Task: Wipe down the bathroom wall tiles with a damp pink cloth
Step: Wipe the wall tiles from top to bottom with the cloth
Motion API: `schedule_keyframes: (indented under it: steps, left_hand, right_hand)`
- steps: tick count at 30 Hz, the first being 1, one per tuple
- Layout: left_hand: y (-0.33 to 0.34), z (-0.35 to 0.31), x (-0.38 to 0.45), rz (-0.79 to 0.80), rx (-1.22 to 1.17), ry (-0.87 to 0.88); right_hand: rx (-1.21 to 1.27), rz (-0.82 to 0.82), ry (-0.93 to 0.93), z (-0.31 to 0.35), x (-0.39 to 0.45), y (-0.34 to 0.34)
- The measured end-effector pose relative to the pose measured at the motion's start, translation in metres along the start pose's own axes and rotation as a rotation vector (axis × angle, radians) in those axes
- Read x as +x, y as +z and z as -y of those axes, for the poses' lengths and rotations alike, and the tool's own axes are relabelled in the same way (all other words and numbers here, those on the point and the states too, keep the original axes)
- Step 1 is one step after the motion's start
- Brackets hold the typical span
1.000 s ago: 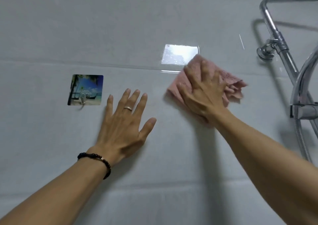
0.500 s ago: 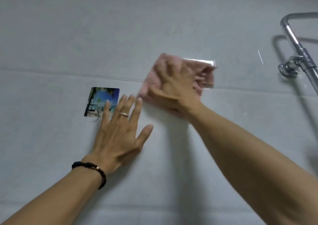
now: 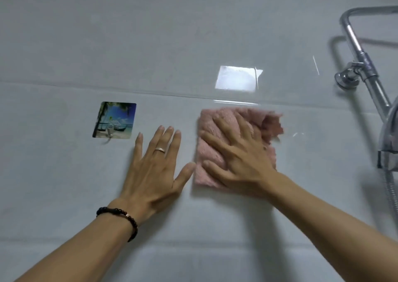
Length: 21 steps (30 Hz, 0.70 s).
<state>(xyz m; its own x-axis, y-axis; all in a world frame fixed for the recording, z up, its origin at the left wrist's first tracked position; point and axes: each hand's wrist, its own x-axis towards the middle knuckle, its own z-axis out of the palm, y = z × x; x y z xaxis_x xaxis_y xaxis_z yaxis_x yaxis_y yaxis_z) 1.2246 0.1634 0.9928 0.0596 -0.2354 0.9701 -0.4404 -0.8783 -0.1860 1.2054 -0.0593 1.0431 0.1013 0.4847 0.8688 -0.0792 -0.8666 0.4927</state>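
Observation:
The pink cloth [image 3: 210, 143] lies flat against the pale grey wall tiles [image 3: 150, 44], just below a horizontal grout line. My right hand [image 3: 239, 152] presses on it with fingers spread and straight, covering its middle and lower right. My left hand [image 3: 155, 169] rests flat on the tile just left of the cloth, fingers straight, thumb tip close to the cloth's left edge. It wears a ring and a dark bead bracelet at the wrist.
A square adhesive hook [image 3: 115, 120] with a beach picture sticks to the tile left of my left hand. Chrome shower pipes and a wall bracket [image 3: 353, 74] run down the right edge. A bright window reflection [image 3: 237, 78] shines above the cloth.
My right hand slid the cloth left along the grout line, then down and right below it. My left hand stayed flat on the tile.

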Motion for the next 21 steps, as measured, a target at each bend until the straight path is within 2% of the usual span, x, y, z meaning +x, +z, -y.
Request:
schedule_keyframes:
  steps: [1,2,4,6,7,10,12,13,16,17,18,19,21]
  left_hand:
    - [0.001,-0.004,0.0,0.005,0.004,0.012]
    - [0.002,-0.008,0.0,0.008,0.007,0.026]
    - [0.002,-0.012,0.0,0.008,0.013,0.037]
    - [0.002,-0.017,0.002,0.019,0.022,0.036]
    - [0.003,-0.021,0.004,0.025,0.019,0.032]
    - [0.01,-0.035,0.005,0.034,-0.004,0.031]
    - [0.014,-0.045,0.003,0.038,-0.005,0.058]
    - [0.016,-0.049,0.0,0.045,-0.003,0.076]
    - [0.023,-0.06,-0.005,0.075,0.017,0.127]
    - [0.025,-0.063,-0.004,0.086,0.026,0.14]
    - [0.028,-0.068,-0.004,0.095,0.028,0.146]
    - [0.03,-0.072,-0.003,0.098,0.024,0.143]
    - [0.036,-0.079,0.0,0.094,0.01,0.124]
  right_hand:
    - [-0.016,0.028,-0.023,-0.012,-0.011,-0.003]
    - [-0.049,0.017,0.038,-0.031,-0.012,-0.007]
    - [-0.049,-0.033,0.321,-0.067,0.007,-0.012]
    - [0.048,-0.033,0.537,-0.073,0.033,-0.013]
    - [0.052,-0.028,0.537,-0.063,0.038,-0.01]
    - [0.035,-0.022,0.209,-0.026,0.003,-0.001]
    - [0.006,-0.001,0.12,-0.037,-0.035,-0.003]
    - [-0.023,-0.01,0.183,-0.055,-0.043,-0.003]
    - [0.042,-0.001,0.584,-0.103,-0.034,-0.008]
    - [0.1,0.008,0.674,-0.102,-0.028,-0.007]
    - [0.115,0.009,0.686,-0.095,-0.024,-0.007]
    - [0.108,-0.002,0.609,-0.083,-0.028,-0.006]
    - [0.062,-0.019,0.284,-0.066,-0.054,-0.005]
